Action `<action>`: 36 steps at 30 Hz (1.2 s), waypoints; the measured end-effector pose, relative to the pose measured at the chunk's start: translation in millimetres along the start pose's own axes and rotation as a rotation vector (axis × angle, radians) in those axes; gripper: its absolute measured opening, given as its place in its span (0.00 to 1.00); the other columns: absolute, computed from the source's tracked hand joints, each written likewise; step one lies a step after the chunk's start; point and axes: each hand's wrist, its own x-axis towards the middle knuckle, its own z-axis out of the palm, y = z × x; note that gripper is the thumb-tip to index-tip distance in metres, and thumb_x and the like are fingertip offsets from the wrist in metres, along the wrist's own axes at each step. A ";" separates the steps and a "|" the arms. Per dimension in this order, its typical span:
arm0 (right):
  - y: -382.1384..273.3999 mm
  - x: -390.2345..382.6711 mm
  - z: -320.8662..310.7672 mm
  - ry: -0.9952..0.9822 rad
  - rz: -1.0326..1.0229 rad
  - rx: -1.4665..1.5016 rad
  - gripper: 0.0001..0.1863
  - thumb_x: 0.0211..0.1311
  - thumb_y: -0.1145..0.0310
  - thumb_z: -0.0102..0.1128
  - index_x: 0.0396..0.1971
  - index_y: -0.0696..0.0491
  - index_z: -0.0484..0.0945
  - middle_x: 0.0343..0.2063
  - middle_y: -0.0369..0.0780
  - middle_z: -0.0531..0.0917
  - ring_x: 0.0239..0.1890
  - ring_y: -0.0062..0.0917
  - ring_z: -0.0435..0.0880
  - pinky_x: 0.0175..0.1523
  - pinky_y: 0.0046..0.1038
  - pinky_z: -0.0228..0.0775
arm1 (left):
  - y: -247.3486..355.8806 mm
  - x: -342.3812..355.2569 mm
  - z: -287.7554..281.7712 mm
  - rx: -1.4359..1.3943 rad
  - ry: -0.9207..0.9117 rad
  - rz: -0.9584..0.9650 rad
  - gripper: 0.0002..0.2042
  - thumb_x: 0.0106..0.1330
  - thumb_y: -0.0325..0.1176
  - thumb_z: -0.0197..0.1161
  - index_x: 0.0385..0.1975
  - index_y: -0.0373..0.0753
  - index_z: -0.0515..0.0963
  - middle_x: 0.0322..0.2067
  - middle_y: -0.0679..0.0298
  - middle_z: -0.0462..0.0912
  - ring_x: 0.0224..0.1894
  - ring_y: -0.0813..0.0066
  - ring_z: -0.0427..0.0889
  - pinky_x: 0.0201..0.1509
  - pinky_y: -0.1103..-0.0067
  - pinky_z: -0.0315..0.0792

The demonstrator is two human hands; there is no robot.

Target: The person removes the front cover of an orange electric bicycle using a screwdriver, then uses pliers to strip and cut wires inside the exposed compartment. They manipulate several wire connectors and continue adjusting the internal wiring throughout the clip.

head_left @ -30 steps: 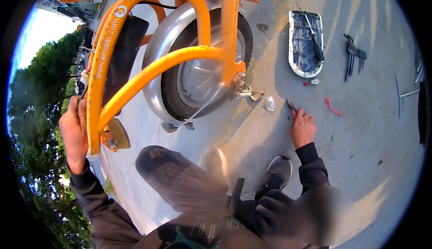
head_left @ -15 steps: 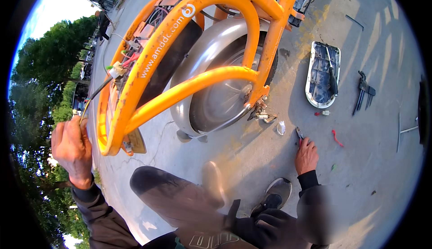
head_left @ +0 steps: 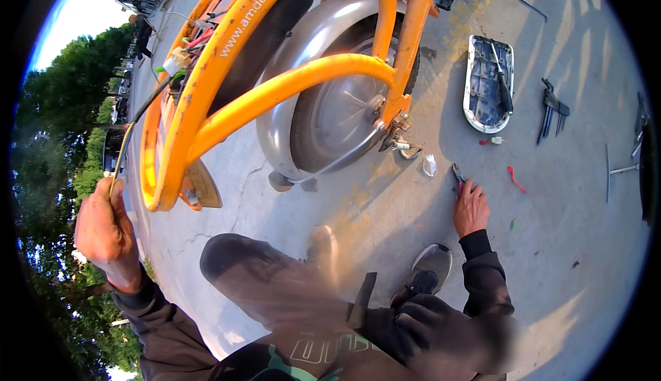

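At the left, my left hand (head_left: 107, 236) is closed, pinching a thin cable (head_left: 146, 105) with black sheath and a yellow wire. The cable runs taut up to a white connector (head_left: 180, 59) with red wires at the rear of an orange bike frame (head_left: 289, 86). Down on the pavement at the right, my right hand (head_left: 472, 209) is wrapped round the red handles of small pliers (head_left: 458, 173). Their jaws point away from me. Fingers partly hide the handles.
A white-rimmed tray-like cover (head_left: 470, 109) holds a screwdriver (head_left: 505, 88). Beside it lie a hex key set (head_left: 551, 114), a red-and-white connector (head_left: 491, 141), a red strip (head_left: 516, 179) and a crumpled white piece (head_left: 429, 165). The bike's wheel (head_left: 344, 116) stands ahead of me.
The view has tilted, so the bike and the ground items sit higher in it. My left hand is farther from the connector, with more cable showing between them. My right hand stays on the pliers.
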 end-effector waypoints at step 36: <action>-310.7 5.3 -437.1 0.601 -0.597 0.351 0.26 0.51 0.75 0.74 0.53 0.58 0.79 0.36 0.40 0.84 0.40 0.35 0.83 0.48 0.37 0.73 | -27.9 36.9 52.6 -1.004 0.696 0.460 0.11 0.56 0.29 0.62 0.37 0.33 0.83 0.17 0.72 0.66 0.18 0.83 0.68 0.22 0.85 0.54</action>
